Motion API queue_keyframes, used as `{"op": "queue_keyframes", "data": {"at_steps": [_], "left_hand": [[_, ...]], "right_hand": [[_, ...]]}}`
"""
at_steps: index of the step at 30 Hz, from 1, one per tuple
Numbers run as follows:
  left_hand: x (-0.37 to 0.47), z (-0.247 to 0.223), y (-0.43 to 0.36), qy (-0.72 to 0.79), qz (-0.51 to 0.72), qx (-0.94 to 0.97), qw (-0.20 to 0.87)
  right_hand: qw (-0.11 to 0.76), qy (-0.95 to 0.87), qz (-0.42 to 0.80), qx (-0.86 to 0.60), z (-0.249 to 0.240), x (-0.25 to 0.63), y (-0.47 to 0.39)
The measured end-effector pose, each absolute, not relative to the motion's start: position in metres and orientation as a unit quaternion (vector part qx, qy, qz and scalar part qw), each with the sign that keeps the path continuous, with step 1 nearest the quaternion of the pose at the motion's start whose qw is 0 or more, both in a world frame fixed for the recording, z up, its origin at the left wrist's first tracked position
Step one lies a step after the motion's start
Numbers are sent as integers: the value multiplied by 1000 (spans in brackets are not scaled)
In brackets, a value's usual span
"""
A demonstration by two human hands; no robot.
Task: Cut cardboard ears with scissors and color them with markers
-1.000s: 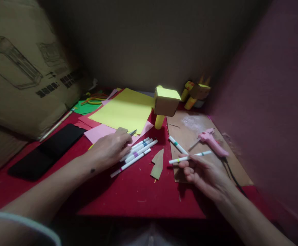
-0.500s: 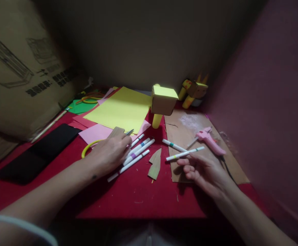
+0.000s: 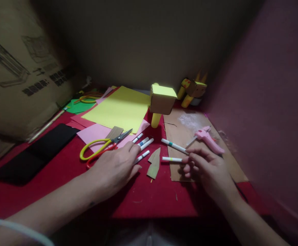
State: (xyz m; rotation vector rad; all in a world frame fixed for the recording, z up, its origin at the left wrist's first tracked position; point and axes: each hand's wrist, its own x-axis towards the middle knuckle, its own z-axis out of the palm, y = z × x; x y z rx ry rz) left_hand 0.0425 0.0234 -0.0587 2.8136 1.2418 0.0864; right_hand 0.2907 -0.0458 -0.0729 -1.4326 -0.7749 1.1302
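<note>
My left hand (image 3: 118, 165) lies over several white markers (image 3: 147, 143), its fingers curled across them and the thumb on the near side; their lower ends are hidden under the hand. The fingertips of my right hand (image 3: 207, 167) pinch a white marker with a yellow band (image 3: 172, 159). They also touch the end of a green-banded marker (image 3: 174, 146). Between the hands lies a leaf-shaped cardboard cutout (image 3: 154, 164). Yellow-and-red-handled scissors (image 3: 108, 145) rest open beside my left hand.
A yellow-topped cardboard box figure (image 3: 162, 99) stands beyond the hands, with a finished-looking horned figure (image 3: 193, 89) behind. Yellow paper (image 3: 118, 107), a black phone-like slab (image 3: 36, 153), a pink glue gun (image 3: 207, 138) on a cardboard sheet (image 3: 177, 171) and a large carton (image 3: 18, 78) surround them.
My left hand has shifted right and nearer, uncovering the scissors. My right fingers have closed on the yellow-banded marker, which has swung off the green-banded one.
</note>
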Motion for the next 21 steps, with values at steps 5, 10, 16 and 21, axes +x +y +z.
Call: {"op": "queue_keyframes", "data": {"at_steps": [5,10,16,21], "left_hand": [[37,-63,19,436,-4,898,53],[37,-65,21,456,-5,888,58],[31,-67,27,441,30,896,44],[33,-59,24,432,26,901,18]], "right_hand": [[474,-618,181,-600,-82,287,-41],[383,-778,45,-496,-85,289,-41],[272,-843,-32,-463,-89,289,-31],[231,-835,-48,-497,-86,288,-23]]}}
